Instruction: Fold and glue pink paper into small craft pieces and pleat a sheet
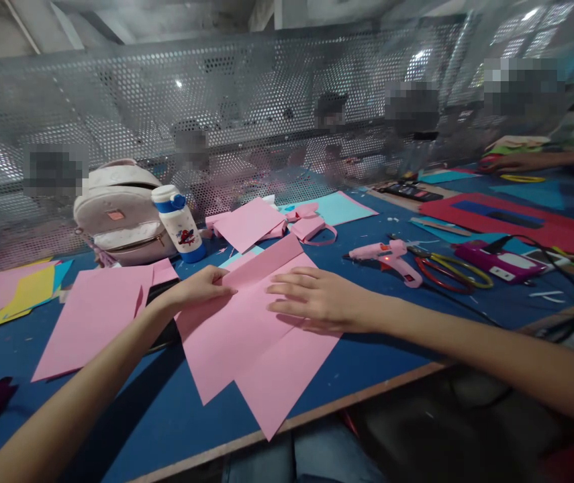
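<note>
A large pink paper sheet [246, 349] lies on the blue table [377, 355] in front of me, with a folded band across its upper part. My left hand [201, 285] pinches the left end of that fold, fingers closed on the paper. My right hand [311, 298] lies flat on the sheet just right of the fold, fingers stretched out and pressing down. The sheet's lower corner reaches the table's front edge.
Another pink sheet [95, 315] lies to the left, with yellow paper [27, 295] beyond. Behind stand a white backpack [118, 211] and a bottle [178, 221]. A pink glue gun [387, 258], scissors [452, 272] and cables lie right. A perforated metal screen [216, 100] backs the table; another person's arm [533, 161] rests far right.
</note>
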`<state>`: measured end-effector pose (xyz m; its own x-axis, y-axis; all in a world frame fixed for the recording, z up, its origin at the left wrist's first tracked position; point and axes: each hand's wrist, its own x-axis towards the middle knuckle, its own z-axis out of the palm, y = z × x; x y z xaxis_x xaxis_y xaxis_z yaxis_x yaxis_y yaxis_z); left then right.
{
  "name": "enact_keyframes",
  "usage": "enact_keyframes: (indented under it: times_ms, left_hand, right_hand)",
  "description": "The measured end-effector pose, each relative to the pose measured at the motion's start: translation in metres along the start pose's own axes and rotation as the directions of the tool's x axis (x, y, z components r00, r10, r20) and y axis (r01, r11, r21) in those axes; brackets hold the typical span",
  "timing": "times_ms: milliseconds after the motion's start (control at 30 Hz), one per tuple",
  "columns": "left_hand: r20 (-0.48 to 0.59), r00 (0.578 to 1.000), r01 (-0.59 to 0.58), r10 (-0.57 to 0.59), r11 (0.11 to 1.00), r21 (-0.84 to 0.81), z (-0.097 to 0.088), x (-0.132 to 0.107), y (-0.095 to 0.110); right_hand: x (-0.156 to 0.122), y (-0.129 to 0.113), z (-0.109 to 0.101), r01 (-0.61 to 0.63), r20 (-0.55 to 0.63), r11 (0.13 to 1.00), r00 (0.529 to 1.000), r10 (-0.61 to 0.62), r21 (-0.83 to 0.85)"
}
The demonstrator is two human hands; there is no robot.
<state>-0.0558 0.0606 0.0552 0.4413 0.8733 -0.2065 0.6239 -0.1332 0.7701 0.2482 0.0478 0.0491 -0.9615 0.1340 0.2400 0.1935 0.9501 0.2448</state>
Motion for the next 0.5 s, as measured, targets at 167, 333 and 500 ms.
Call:
enact_keyframes:
  times_ms: [167, 333, 500]
  left_hand:
    - [0.069, 0.997, 0.033, -0.021, 0.985, -0.171, 0.003, 0.0, 0.005]
    - [0.076, 0.996, 0.053, -0.035, 0.97, -0.239, 0.005, -0.002, 0.006]
    - [0.042, 0.996, 0.083, -0.073, 0.95, -0.3, 0.008, -0.005, -0.001]
  right_hand:
    - [-0.001, -0.007, 0.006, 0.035, -0.051, 0.999, 0.998, -0.035, -0.008]
    - [-0.005, -0.003, 0.01, 0.075, -0.123, 0.997, 0.989, -0.077, -0.018]
    - [-0.009, 0.005, 0.004, -0.051, -0.231, 0.999, 0.971, 0.054, 0.019]
